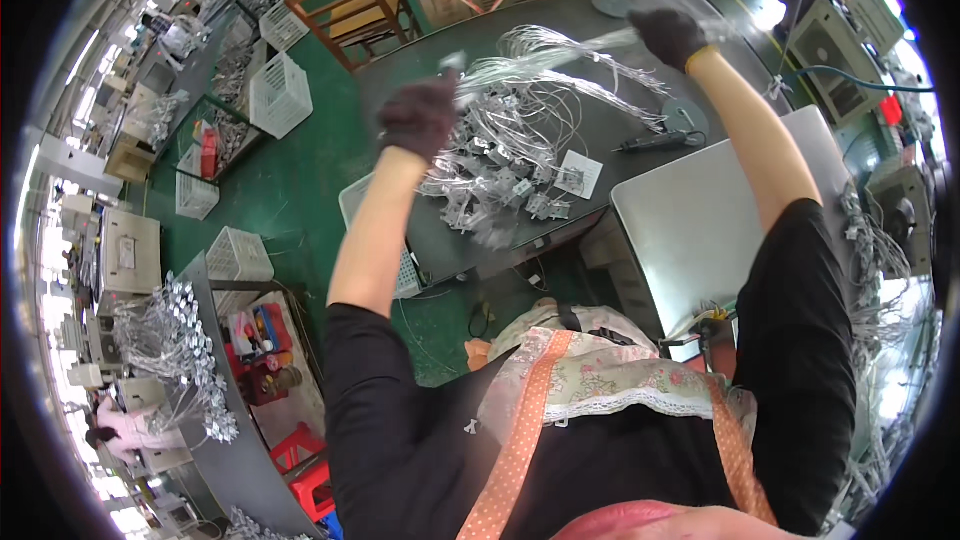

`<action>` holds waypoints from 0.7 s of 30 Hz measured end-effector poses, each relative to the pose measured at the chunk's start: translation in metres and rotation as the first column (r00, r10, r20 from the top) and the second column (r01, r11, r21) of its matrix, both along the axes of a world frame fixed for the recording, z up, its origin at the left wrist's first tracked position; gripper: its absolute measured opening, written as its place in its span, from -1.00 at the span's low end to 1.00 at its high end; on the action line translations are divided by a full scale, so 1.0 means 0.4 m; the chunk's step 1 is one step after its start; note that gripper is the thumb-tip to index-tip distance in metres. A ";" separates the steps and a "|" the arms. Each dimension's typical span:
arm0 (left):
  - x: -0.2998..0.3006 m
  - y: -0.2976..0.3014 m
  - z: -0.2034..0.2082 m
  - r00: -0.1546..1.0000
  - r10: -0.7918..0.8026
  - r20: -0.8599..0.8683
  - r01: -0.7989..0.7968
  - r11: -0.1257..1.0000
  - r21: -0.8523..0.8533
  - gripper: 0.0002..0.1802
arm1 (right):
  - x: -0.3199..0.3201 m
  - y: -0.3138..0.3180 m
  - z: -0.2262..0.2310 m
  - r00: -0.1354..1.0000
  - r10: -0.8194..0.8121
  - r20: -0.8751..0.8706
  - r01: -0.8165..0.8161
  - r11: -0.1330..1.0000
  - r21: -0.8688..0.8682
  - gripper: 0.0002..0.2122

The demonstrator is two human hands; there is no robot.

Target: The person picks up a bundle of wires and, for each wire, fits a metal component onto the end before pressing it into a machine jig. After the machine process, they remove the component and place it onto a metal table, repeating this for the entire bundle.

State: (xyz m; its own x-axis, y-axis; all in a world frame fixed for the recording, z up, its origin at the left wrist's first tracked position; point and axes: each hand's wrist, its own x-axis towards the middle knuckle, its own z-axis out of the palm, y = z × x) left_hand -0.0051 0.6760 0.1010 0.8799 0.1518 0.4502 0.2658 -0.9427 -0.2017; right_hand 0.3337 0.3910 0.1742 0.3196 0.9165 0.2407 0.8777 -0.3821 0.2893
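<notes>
A pale bundle of wires (590, 46) is stretched above the dark worktable (400, 80) between my two hands. My left hand (418, 118), in a dark glove, is closed round its left end, where a small light connector sticks up. Farther right, my right hand (668, 37), also gloved, grips the bundle; blurred ends stick out past it. Below the bundle lies a heap of silvery wires with small metal-looking pieces (500, 155). More wire strands (610, 100) spread on the table behind the heap.
A dark pen-like tool (660, 142) lies near a round disc (686, 117). Beside the heap is a white square piece (578, 174). A metal-topped table (720, 210) stands at the right. White crates (280, 95) and a wooden chair (355, 15) stand on the green floor.
</notes>
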 end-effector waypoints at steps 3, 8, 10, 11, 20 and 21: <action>0.154 -0.186 0.121 0.959 0.019 -0.282 -0.080 0.976 -0.205 -0.63 | 0.054 -0.104 -0.150 0.885 -0.432 -0.175 0.358 0.870 -0.338 -0.65; 0.253 -0.249 0.217 0.760 -0.349 -0.548 0.140 0.912 -0.387 -0.29 | 0.019 -0.208 -0.303 0.740 -0.628 -0.239 0.501 0.753 -0.427 -0.52; 0.259 -0.207 0.151 0.753 -0.385 -0.534 0.185 0.902 -0.389 -0.23 | -0.022 -0.215 -0.303 0.707 -0.646 -0.288 0.517 0.750 -0.411 -0.49; 0.266 -0.179 0.132 0.755 -0.407 -0.514 0.213 0.894 -0.395 -0.16 | -0.044 -0.210 -0.300 0.751 -0.585 -0.306 0.468 0.799 -0.378 -0.50; 0.262 -0.246 0.209 0.651 -0.252 -0.716 0.210 0.966 -0.149 -0.26 | -0.124 -0.395 -0.181 0.757 -0.509 -0.410 0.362 0.849 -0.385 -0.63; 0.254 -0.284 0.228 0.645 -0.126 -0.754 0.207 0.978 0.013 -0.29 | -0.136 -0.438 -0.172 0.748 -0.521 -0.411 0.373 0.843 -0.388 -0.63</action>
State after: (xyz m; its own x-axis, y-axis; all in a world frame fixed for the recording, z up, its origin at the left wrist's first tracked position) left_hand 0.0966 0.5622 0.1921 0.9300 -0.0362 -0.3658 -0.1718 -0.9226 -0.3455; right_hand 0.2794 0.2158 0.1052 0.7133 0.6389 -0.2882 0.6728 -0.7394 0.0260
